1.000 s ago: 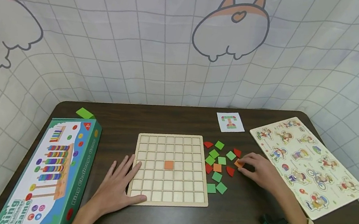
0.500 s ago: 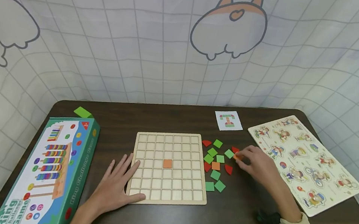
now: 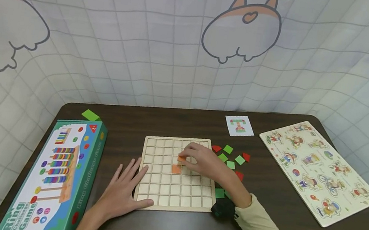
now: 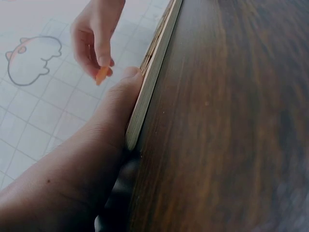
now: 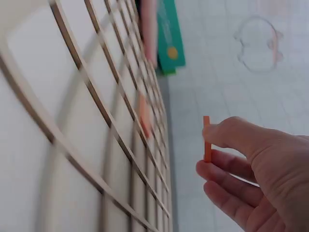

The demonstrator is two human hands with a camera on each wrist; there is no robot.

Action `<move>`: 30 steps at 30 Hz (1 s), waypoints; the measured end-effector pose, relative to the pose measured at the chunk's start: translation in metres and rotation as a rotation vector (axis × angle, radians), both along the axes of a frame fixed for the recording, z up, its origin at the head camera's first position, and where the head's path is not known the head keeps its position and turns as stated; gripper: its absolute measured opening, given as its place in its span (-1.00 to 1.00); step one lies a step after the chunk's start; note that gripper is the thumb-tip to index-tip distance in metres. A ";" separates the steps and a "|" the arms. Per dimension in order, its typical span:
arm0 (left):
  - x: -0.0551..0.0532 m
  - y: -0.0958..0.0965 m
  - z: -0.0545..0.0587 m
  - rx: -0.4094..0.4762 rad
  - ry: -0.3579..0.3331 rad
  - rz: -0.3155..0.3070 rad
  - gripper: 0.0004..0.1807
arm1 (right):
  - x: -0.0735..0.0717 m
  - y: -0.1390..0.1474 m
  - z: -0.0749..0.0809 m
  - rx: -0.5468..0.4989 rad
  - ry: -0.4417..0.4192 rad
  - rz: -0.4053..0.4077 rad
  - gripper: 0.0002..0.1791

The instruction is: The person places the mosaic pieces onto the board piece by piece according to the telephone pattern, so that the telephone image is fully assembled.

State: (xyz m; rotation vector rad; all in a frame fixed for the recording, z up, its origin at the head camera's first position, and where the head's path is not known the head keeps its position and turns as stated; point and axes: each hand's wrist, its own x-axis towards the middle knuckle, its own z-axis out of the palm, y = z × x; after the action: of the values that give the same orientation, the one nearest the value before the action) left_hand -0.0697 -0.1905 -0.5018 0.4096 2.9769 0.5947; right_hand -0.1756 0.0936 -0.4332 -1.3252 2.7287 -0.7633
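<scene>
My right hand point(image 3: 203, 160) pinches an orange square tile point(image 5: 207, 140) between thumb and fingers. It hovers over the wooden grid board point(image 3: 164, 188), and the right wrist view shows a gap between tile and board. Just in front of the held tile, another orange tile point(image 3: 176, 169) sits in a middle cell of the board. My left hand point(image 3: 122, 188) lies with spread, straight fingers on the board's left edge, its thumb at the near left corner. Green tiles point(image 3: 228, 149) and red quarter-round tiles point(image 3: 246, 157) lie right of the board, some hidden behind my right forearm.
A card point(image 3: 239, 126) printed with a T shape of coloured tiles lies at the back. On the right is a picture puzzle board point(image 3: 317, 171). A Ring Challenge Game box point(image 3: 57, 176) stands at the left, with a green block point(image 3: 90, 114) behind it.
My right hand has picked up the orange tile from the loose tiles and carried it left over the grid board. The left hand has stayed on the board's edge.
</scene>
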 end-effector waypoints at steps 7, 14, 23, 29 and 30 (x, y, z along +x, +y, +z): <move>-0.002 0.002 0.001 -0.011 0.013 -0.009 0.14 | 0.020 -0.005 -0.012 0.037 0.014 0.112 -0.80; 0.000 0.000 0.002 -0.009 -0.004 -0.001 0.14 | 0.030 -0.014 -0.019 0.144 0.113 0.152 -0.80; 0.000 0.001 0.003 -0.004 -0.010 0.004 0.15 | 0.034 -0.019 -0.015 0.171 0.167 0.128 -0.86; 0.000 0.001 0.002 -0.005 -0.005 0.004 0.14 | 0.037 -0.020 -0.015 0.215 0.218 0.126 -0.84; 0.000 0.001 0.002 -0.006 -0.003 0.004 0.14 | 0.037 -0.020 -0.015 0.235 0.233 0.128 -0.83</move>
State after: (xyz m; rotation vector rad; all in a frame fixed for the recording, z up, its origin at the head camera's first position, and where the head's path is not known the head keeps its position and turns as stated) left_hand -0.0696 -0.1892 -0.4996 0.4019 2.9766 0.5865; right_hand -0.1382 0.0733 -0.4482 -1.6005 2.7567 -0.2846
